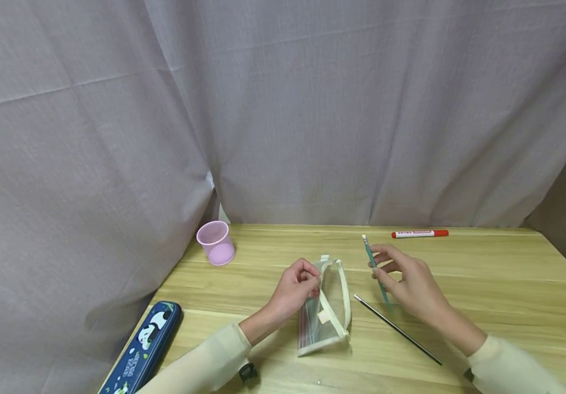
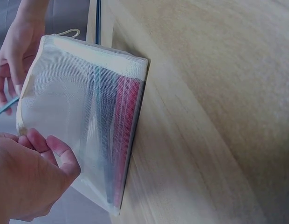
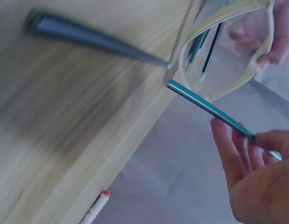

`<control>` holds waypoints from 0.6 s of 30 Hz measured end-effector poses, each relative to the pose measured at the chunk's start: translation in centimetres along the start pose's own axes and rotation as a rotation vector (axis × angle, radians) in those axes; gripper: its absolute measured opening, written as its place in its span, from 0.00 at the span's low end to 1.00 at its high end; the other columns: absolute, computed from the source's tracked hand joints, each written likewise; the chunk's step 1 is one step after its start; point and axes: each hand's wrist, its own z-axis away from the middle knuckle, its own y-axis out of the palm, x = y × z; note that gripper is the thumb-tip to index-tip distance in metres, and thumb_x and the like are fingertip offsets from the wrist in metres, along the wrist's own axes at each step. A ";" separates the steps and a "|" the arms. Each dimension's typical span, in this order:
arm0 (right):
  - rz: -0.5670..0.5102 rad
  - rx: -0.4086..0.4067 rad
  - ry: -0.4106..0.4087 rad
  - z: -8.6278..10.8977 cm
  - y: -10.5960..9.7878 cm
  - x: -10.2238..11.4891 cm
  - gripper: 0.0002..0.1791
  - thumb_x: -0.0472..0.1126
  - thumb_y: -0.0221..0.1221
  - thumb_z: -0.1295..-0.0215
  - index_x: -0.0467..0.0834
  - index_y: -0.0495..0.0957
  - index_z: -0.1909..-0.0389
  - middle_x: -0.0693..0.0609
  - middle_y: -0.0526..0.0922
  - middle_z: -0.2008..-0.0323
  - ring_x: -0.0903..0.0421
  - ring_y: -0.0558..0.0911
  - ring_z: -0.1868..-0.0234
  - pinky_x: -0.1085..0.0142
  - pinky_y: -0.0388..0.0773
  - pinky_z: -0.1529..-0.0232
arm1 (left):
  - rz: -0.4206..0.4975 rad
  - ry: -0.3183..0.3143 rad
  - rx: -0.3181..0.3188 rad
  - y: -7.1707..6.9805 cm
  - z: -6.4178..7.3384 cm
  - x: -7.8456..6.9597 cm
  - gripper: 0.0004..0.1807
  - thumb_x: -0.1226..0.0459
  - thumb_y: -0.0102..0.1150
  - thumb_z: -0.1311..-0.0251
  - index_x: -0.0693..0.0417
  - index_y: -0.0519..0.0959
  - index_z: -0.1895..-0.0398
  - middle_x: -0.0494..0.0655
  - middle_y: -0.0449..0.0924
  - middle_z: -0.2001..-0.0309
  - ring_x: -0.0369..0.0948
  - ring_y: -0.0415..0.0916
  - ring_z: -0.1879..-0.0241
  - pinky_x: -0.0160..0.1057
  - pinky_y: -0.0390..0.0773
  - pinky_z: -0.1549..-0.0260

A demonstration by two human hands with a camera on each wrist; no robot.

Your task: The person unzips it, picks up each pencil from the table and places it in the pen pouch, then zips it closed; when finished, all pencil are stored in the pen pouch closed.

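Note:
My left hand point(image 1: 290, 291) pinches the pale zip edge of a see-through mesh pencil pouch point(image 1: 311, 332). Its mouth gapes toward the right. Through the mesh, the left wrist view shows a red strip point(image 2: 126, 100) and dark and green lengths inside. Between thumb and fingers, my right hand point(image 1: 415, 285) holds a green pencil point(image 3: 205, 105), eraser end up, just right of the pouch. In the right wrist view, the pencil's lower end appears close to the pouch's opening. A black pencil point(image 1: 401, 332) lies on the table below the right hand.
A red and white marker point(image 1: 420, 233) lies near the table's back edge. Back left stands a pink cup point(image 1: 220, 250). A dark blue panda pencil case point(image 1: 147, 342) rests at the left edge. Grey curtain point(image 1: 293, 120) hangs behind the wooden table point(image 1: 524, 295).

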 end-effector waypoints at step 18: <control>-0.766 -0.072 0.355 0.8 3.3 1.7 0.18 0.28 0.57 0.24 0.46 0.67 0.41 0.52 0.82 0.54 0.57 0.91 0.57 0.48 0.91 0.63 | -0.006 -0.009 0.010 0.0 0.1 0.0 0.10 0.75 0.55 0.38 0.64 0.75 0.54 0.41 0.78 0.68 0.37 0.77 0.66 0.34 0.84 0.59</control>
